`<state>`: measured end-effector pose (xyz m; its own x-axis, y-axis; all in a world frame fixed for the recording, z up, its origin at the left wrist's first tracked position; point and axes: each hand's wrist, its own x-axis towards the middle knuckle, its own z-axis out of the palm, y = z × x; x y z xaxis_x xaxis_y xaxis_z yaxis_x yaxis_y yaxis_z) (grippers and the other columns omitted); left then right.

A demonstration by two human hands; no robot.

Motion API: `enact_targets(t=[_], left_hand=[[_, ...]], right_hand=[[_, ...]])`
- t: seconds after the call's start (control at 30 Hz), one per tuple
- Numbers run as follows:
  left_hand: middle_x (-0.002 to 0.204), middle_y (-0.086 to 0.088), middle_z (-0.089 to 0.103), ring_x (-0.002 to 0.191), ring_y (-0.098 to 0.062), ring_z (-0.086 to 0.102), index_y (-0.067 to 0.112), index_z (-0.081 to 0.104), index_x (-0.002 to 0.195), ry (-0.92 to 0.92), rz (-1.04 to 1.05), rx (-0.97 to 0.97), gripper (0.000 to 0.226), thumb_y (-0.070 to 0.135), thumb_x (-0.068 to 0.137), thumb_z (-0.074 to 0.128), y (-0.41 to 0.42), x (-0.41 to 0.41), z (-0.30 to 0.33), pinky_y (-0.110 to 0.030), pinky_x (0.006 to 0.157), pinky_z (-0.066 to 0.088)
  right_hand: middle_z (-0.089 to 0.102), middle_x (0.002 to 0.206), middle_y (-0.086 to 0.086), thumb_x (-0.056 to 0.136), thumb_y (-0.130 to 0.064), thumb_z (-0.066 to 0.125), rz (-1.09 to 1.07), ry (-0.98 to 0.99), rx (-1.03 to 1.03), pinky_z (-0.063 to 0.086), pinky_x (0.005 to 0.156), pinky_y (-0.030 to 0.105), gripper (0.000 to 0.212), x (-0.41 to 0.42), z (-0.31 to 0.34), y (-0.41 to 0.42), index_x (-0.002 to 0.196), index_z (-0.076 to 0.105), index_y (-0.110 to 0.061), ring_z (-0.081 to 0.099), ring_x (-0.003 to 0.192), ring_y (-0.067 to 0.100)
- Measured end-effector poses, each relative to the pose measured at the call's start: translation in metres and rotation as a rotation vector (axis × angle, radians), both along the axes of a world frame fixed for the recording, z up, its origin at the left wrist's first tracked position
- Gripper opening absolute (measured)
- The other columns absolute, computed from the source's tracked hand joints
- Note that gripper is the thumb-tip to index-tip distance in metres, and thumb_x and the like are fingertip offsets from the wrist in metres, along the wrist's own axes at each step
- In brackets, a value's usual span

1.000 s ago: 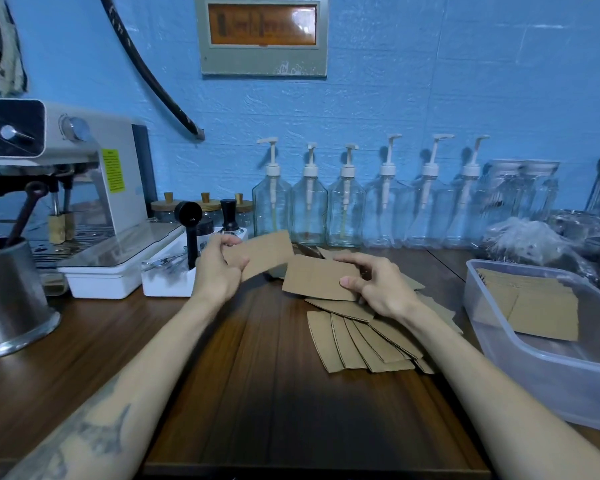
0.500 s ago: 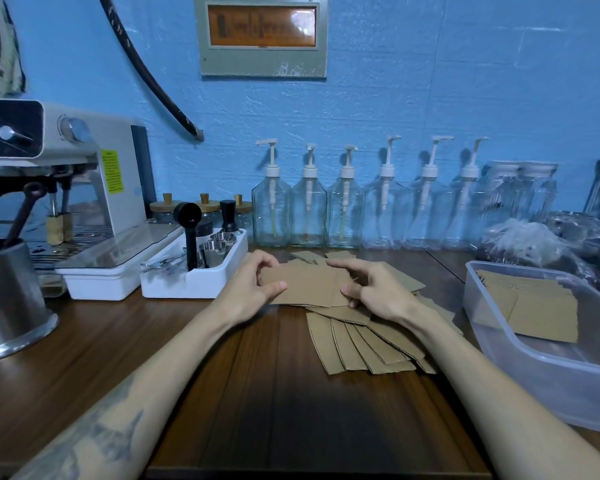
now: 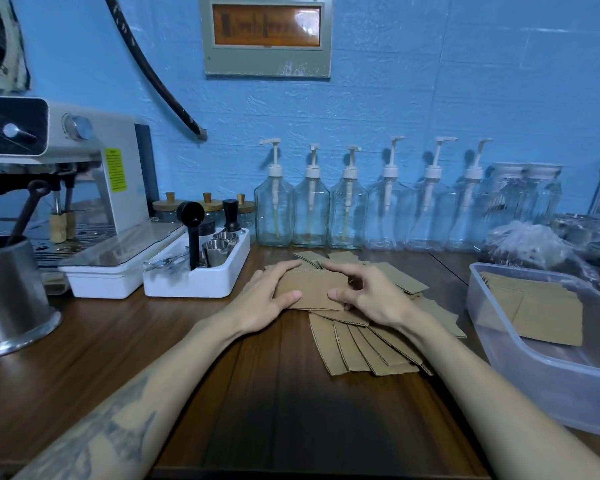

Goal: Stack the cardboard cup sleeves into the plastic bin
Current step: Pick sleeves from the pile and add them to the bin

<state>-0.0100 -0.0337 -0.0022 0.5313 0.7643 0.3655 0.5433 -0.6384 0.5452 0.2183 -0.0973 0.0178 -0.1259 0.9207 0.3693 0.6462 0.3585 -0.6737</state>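
Observation:
A small stack of flat brown cardboard cup sleeves (image 3: pixel 310 287) lies on the wooden counter, held from both sides. My left hand (image 3: pixel 267 299) grips its left end with thumb in front and fingers over the far edge. My right hand (image 3: pixel 368 296) pinches its right end the same way. More sleeves (image 3: pixel 361 348) are fanned out on the counter under and in front of my right hand. The clear plastic bin (image 3: pixel 534 372) stands at the right, with several sleeves (image 3: pixel 541 310) lying flat inside.
A white tray of coffee tools (image 3: pixel 198 271) sits just left of my hands, an espresso machine (image 3: pixel 84 188) and a steel pitcher (image 3: pixel 11 292) farther left. Glass pump bottles (image 3: pixel 347 209) line the blue wall. Plastic bags (image 3: pixel 527 244) lie behind the bin.
My left hand brought its sleeve down and right onto the one under my right hand. Both hands now hold the joined stack low on the counter.

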Motion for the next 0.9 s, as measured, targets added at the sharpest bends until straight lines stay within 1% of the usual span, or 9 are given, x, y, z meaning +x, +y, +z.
enact_targets(t=[0.13, 0.23, 0.4, 0.5, 0.6, 0.67, 0.73, 0.8, 0.9], left_hand=[[0.136, 0.003, 0.046, 0.124, -0.016, 0.039, 0.043, 0.030, 0.147, 0.002, -0.001, 0.028, 0.059, 0.041, 0.095, 0.058, 0.002, 0.000, -0.001, -0.041, 0.110, 0.034], [0.124, 0.004, 0.039, 0.122, -0.017, 0.038, 0.042, 0.036, 0.144, -0.022, -0.006, 0.152, 0.064, 0.041, 0.088, 0.068, 0.001, -0.002, 0.002, -0.041, 0.109, 0.034], [0.123, 0.011, 0.038, 0.113, -0.011, 0.037, 0.042, 0.056, 0.129, 0.023, 0.004, 0.470, 0.049, 0.041, 0.083, 0.073, -0.004, 0.000, 0.007, -0.035, 0.099, 0.035], [0.117, 0.012, 0.045, 0.107, -0.009, 0.038, 0.037, 0.066, 0.118, -0.021, 0.052, 0.549, 0.036, 0.039, 0.083, 0.074, -0.005, 0.000, 0.011, -0.034, 0.096, 0.034], [0.106, 0.011, 0.049, 0.105, -0.012, 0.044, 0.032, 0.072, 0.102, -0.148, 0.060, 0.437, 0.021, 0.032, 0.081, 0.077, -0.007, -0.002, 0.015, -0.035, 0.095, 0.038], [0.099, 0.011, 0.051, 0.103, -0.016, 0.048, 0.031, 0.073, 0.093, -0.225, 0.048, 0.293, 0.016, 0.030, 0.079, 0.080, -0.009, -0.001, 0.017, -0.035, 0.094, 0.041], [0.093, 0.010, 0.054, 0.097, -0.016, 0.051, 0.028, 0.073, 0.085, -0.288, 0.045, 0.161, 0.011, 0.027, 0.077, 0.082, -0.010, 0.000, 0.020, -0.030, 0.088, 0.042], [0.085, 0.007, 0.059, 0.083, -0.011, 0.052, 0.024, 0.073, 0.081, -0.357, 0.038, 0.047, 0.009, 0.022, 0.078, 0.081, -0.009, -0.002, 0.022, -0.021, 0.077, 0.042], [0.075, 0.005, 0.063, 0.064, -0.002, 0.047, 0.018, 0.071, 0.082, -0.452, 0.034, -0.060, 0.007, 0.015, 0.082, 0.078, -0.005, -0.012, 0.029, -0.009, 0.061, 0.039]], right_hand=[[0.071, 0.098, 0.022, 0.091, -0.022, 0.071, 0.006, 0.001, -0.001, 0.055, 0.086, 0.044, 0.054, 0.000, 0.000, 0.001, 0.140, 0.054, -0.034, 0.062, 0.063, 0.012], [0.071, 0.101, 0.022, 0.091, -0.022, 0.071, 0.007, 0.003, -0.003, 0.056, 0.085, 0.045, 0.054, -0.001, 0.000, 0.002, 0.141, 0.054, -0.032, 0.062, 0.065, 0.015], [0.066, 0.071, -0.001, 0.089, -0.023, 0.073, 0.004, 0.021, -0.012, 0.046, 0.062, 0.016, 0.054, 0.001, -0.002, 0.003, 0.138, 0.055, -0.036, 0.062, 0.059, 0.009], [0.063, 0.064, -0.006, 0.089, -0.026, 0.073, -0.014, 0.019, -0.022, 0.043, 0.057, 0.014, 0.054, 0.002, -0.003, 0.003, 0.138, 0.055, -0.040, 0.063, 0.060, 0.008], [0.068, 0.068, -0.001, 0.088, -0.028, 0.074, 0.002, 0.026, -0.034, 0.051, 0.071, 0.029, 0.056, 0.002, -0.002, 0.003, 0.139, 0.054, -0.039, 0.063, 0.063, 0.009], [0.072, 0.084, -0.006, 0.086, -0.030, 0.075, 0.007, 0.029, -0.039, 0.052, 0.082, 0.031, 0.058, 0.003, -0.001, 0.003, 0.139, 0.054, -0.039, 0.063, 0.071, 0.004], [0.070, 0.092, -0.022, 0.084, -0.032, 0.078, 0.007, 0.026, -0.044, 0.049, 0.083, 0.020, 0.060, 0.003, -0.001, 0.003, 0.138, 0.055, -0.040, 0.061, 0.079, -0.006], [0.066, 0.074, -0.031, 0.083, -0.030, 0.079, 0.033, 0.046, -0.060, 0.042, 0.073, 0.006, 0.058, 0.003, 0.000, 0.001, 0.135, 0.057, -0.039, 0.061, 0.074, -0.011], [0.067, 0.082, -0.039, 0.083, -0.019, 0.079, 0.045, 0.061, -0.024, 0.042, 0.070, 0.000, 0.051, 0.002, -0.002, 0.001, 0.124, 0.059, -0.043, 0.063, 0.075, -0.015]])
